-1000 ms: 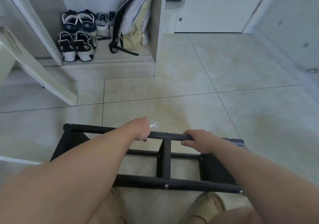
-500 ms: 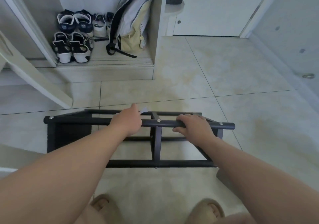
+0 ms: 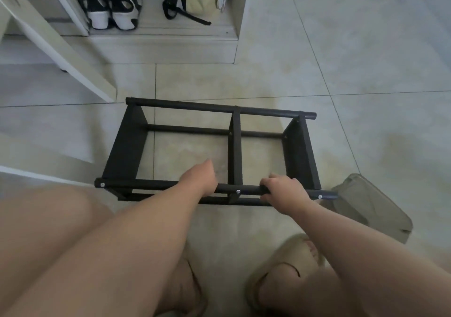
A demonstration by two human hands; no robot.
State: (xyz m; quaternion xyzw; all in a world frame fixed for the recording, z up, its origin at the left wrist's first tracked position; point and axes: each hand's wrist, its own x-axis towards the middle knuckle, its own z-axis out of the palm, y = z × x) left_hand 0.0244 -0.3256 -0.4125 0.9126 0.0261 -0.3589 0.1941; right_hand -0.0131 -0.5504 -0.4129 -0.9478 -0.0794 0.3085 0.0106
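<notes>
A black metal rack (image 3: 219, 108) stands on the tiled floor (image 3: 366, 72), just in front of the person's feet. Both hands grip its near top bar (image 3: 146, 184). The left hand (image 3: 200, 180) is curled over it left of the centre post (image 3: 234, 150), and the right hand (image 3: 283, 193) is wrapped round it on the right. Even, firm grips should keep the rack level if it is moved.
</notes>
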